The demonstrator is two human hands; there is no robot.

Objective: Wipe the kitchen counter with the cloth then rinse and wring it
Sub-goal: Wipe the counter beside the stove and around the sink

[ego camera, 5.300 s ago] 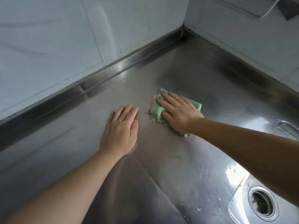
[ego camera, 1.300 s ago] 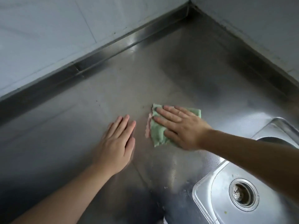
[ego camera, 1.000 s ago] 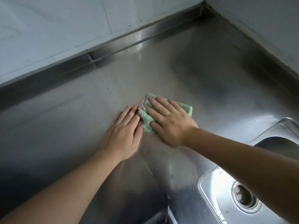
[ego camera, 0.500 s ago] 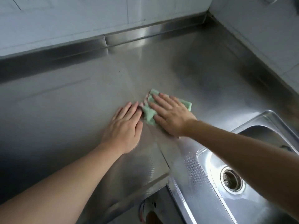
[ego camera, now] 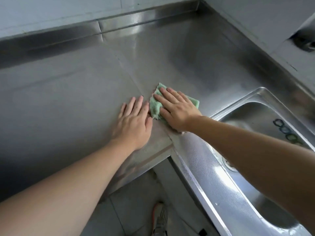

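A folded green cloth (ego camera: 155,106) lies flat on the stainless steel counter (ego camera: 68,92), near the inner corner of its front edge. My right hand (ego camera: 177,109) presses down on the cloth with straight, spread fingers and covers most of it. My left hand (ego camera: 134,120) rests flat on the bare counter just left of the cloth, its fingertips close to the cloth's left edge. The steel sink (ego camera: 255,120) lies to the right, partly hidden by my right forearm.
A raised steel backsplash (ego camera: 119,21) runs along the back and right walls, which are tiled. The counter's front edge cuts in below my hands, with tiled floor and a shoe (ego camera: 160,218) visible beneath. A wall fixture (ego camera: 305,40) sits at the upper right.
Both hands and the cloth have slid toward the counter's front edge near the sink. The left hand stays beside the cloth. The view has tilted down, showing the floor.
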